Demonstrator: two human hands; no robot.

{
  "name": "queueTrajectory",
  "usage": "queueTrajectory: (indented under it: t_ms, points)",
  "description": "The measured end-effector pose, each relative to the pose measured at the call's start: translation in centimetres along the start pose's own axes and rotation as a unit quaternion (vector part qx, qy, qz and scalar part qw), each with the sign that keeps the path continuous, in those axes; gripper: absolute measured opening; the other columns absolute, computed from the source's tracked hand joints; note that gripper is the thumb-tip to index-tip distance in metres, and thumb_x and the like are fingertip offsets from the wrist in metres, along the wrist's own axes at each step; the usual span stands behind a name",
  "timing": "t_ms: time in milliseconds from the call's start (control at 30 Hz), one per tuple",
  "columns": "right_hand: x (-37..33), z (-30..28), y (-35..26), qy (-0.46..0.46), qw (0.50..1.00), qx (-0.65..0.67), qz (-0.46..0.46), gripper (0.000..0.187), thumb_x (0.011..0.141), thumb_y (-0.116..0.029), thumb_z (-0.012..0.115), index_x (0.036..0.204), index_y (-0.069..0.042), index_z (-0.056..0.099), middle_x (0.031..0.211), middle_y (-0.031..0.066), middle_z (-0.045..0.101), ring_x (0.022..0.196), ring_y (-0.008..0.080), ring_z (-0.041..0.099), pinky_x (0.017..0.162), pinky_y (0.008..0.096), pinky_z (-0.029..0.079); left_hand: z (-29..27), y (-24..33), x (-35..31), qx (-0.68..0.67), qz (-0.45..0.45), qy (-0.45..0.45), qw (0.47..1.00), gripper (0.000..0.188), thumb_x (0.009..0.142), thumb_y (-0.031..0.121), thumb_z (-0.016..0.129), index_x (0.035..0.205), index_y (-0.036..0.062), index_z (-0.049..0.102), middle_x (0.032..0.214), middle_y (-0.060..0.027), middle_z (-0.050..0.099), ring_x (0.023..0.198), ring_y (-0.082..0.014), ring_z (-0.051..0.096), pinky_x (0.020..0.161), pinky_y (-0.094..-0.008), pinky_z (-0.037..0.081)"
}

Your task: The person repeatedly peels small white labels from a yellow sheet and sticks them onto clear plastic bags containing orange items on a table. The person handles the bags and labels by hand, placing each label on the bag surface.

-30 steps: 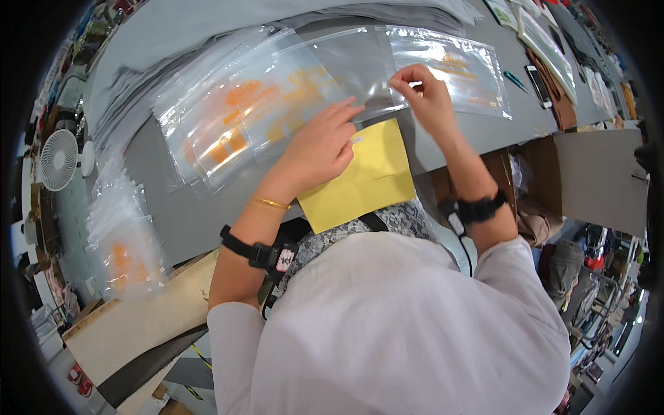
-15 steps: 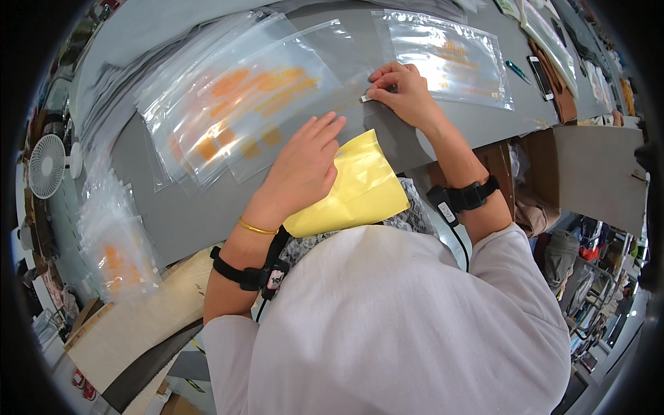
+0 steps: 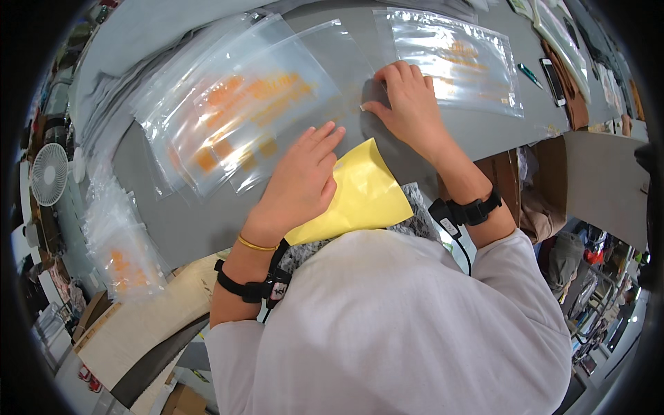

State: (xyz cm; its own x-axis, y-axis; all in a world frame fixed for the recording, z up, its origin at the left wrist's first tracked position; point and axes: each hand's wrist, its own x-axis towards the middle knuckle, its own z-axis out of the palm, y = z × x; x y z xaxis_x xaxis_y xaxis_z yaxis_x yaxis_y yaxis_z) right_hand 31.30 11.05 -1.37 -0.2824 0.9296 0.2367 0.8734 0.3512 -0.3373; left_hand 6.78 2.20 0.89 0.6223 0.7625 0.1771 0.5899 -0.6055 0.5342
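Clear plastic bags with orange print (image 3: 238, 114) lie fanned over one another on the grey table, ahead and to the left. My left hand (image 3: 301, 173) has its fingers stretched out near the front edge of the topmost bag. Under that hand, a yellow sheet (image 3: 370, 194) extends to the right, its lower part against my shirt. My right hand (image 3: 413, 107) is at the right end of the top bag, thumb and fingers apart. A small white bit (image 3: 362, 107) shows at the thumb's tip; whether it sticks to the thumb or the bag I cannot make out.
Another flat stack of clear bags (image 3: 470, 62) lies beyond my right hand. A teal cutter (image 3: 530, 75) and a phone (image 3: 552, 81) are to its right. More bags (image 3: 124, 256) hang at the table's left edge by a white fan (image 3: 50, 174). An open carton (image 3: 546, 169) stands right.
My right thumb and fingers have parted from their pinch at the small white bit. My left hand has barely moved. The whole view has shifted slightly.
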Motion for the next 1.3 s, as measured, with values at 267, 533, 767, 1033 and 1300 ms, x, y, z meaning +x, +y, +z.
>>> queueTrajectory:
  t_ms: [267, 533, 767, 1033, 1300]
  points:
    - [7.1, 2.9, -1.5, -0.019, 1.0, 0.009, 0.012, 0.042, 0.088, -0.035, 0.081, 0.115, -0.005, 0.07, 0.103, 0.0126, 0.069, 0.1, 0.0341, 0.064, 0.086, 0.0433, 0.051, -1.4, 0.5, -0.4, -0.005, -0.004, 0.038, 0.999, 0.005, 0.091, 0.0, 0.061, 0.089, -0.0038, 0.057, 0.138, -0.02, 0.063, 0.137, -0.0394, 0.053, 0.113, -0.0495, 0.046]
    - [6.1, -4.2, 6.7, 0.074, 0.989, 0.125, 0.017, 0.027, 0.099, -0.027, 0.075, 0.099, -0.001, 0.068, 0.076, 0.007, 0.069, 0.068, 0.0156, 0.061, 0.065, 0.0324, 0.049, -5.9, 0.2, -4.7, -0.315, -0.31, -0.038, 0.897, 0.021, 0.101, 0.02, 0.07, 0.111, 0.0018, 0.069, 0.095, 0.0014, 0.071, 0.088, -0.011, 0.066, 0.08, -0.0282, 0.052]
    - [5.0, -9.3, 15.2, 0.161, 0.957, -0.241, 0.034, 0.038, 0.093, -0.036, 0.079, 0.113, -0.005, 0.07, 0.112, 0.0153, 0.075, 0.098, 0.0303, 0.072, 0.082, 0.0408, 0.057, -5.6, -0.2, -3.6, -0.434, -0.358, -0.03, 0.826, 0.03, 0.098, 0.027, 0.074, 0.107, -0.0011, 0.072, 0.091, 0.0018, 0.069, 0.084, -0.0042, 0.061, 0.075, -0.0246, 0.051]
    - [-3.0, -4.1, -5.7, 0.072, 0.956, 0.214, -0.19, 0.021, 0.085, -0.018, 0.084, 0.102, -0.008, 0.075, 0.095, 0.0083, 0.07, 0.087, 0.03, 0.068, 0.077, 0.0384, 0.056, -5.5, 2.0, -0.6, -0.481, -0.327, 0.006, 0.813, 0.027, 0.104, 0.022, 0.068, 0.115, -0.0016, 0.071, 0.101, 0.0006, 0.072, 0.09, -0.0049, 0.064, 0.08, -0.0242, 0.053]
    - [-3.8, -4.0, -8.2, -0.126, 0.881, 0.455, 0.034, 0.011, 0.09, -0.014, 0.083, 0.096, -0.006, 0.078, 0.096, 0.0013, 0.07, 0.085, 0.0133, 0.063, 0.07, 0.0285, 0.045, -5.4, 2.3, -1.2, -0.489, -0.298, 0.013, 0.82, 0.028, 0.106, 0.02, 0.065, 0.123, -0.0011, 0.071, 0.109, -0.0014, 0.073, 0.097, -0.0059, 0.065, 0.086, -0.0247, 0.053]
